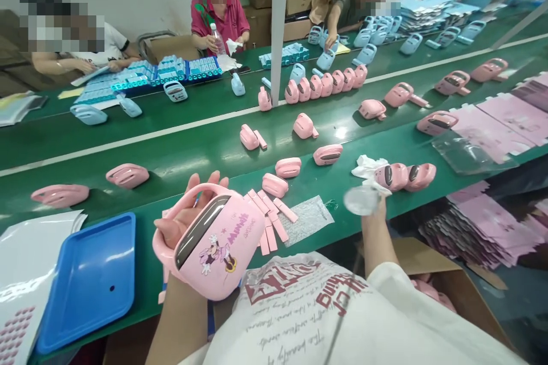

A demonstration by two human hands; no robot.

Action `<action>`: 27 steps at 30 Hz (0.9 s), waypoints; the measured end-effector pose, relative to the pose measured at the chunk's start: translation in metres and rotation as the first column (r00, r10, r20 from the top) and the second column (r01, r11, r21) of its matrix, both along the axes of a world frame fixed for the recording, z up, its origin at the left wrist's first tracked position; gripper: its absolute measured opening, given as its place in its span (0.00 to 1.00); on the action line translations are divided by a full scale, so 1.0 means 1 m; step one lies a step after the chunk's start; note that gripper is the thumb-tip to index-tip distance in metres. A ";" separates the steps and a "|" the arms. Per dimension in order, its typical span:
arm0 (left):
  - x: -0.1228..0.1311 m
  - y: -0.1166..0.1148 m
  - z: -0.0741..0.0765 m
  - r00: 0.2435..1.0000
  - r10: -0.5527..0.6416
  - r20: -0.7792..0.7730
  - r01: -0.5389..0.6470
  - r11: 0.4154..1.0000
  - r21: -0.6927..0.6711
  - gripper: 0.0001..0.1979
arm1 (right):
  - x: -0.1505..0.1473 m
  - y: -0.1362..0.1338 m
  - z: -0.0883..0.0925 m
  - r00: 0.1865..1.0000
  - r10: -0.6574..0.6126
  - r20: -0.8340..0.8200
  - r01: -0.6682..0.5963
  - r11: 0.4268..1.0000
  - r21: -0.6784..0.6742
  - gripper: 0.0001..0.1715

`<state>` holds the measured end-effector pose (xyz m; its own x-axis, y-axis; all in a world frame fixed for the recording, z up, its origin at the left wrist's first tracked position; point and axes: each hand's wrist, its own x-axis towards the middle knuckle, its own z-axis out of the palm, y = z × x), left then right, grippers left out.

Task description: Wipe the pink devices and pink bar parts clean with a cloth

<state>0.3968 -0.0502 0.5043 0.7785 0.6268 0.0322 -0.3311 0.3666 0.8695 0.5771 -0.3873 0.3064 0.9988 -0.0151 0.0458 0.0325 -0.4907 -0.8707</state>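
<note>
A pink handled device (233, 239) with a dark window strip and a printed cartoon mouse is held up close by my left hand (188, 214). The fingers pass through its handle and the thumb lies over the side. Farther right, my right hand (381, 197) grips a clear bottle (359, 201), its round base facing me; most of the fingers are hidden. A crumpled white cloth (369, 166) shows at the same hand. Just beyond it sit two pink devices (420, 177). Several small pink bars (269, 219) lie between my hands, beside a bubble-wrap sheet (310, 219).
A blue tray (92, 279) and white sheets (25, 251) lie at left. More pink devices (127, 175) stand along the green belt (192, 148). A white post (279, 28) rises mid-belt. Co-workers sit across with light-blue devices (175, 91). An open carton (462, 291) stands lower right.
</note>
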 end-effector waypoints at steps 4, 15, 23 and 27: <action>0.000 0.004 -0.007 0.994 -0.086 0.074 0.087 0.996 -0.013 0.32 | 0.006 0.000 0.007 0.806 -0.538 0.245 0.486 0.839 0.244 0.17; -0.001 0.018 -0.013 0.991 -0.127 -0.045 0.131 0.987 0.095 0.31 | 0.004 0.027 0.026 0.918 -0.070 0.390 0.140 0.978 -0.155 0.11; 0.009 0.009 -0.019 0.979 -0.133 -0.154 0.138 0.990 0.019 0.30 | -0.012 0.104 0.116 0.971 0.098 0.217 -0.093 0.995 -0.032 0.15; 0.020 -0.001 -0.022 0.964 -0.116 -0.237 0.111 0.993 -0.035 0.25 | -0.059 0.184 0.134 0.793 0.566 0.226 -0.603 0.782 0.157 0.21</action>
<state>0.4166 -0.0512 0.4821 0.8281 0.5323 -0.1756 -0.0703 0.4094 0.9097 0.5183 -0.2032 0.4407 0.7970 0.5417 0.2671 0.3982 -0.1389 -0.9067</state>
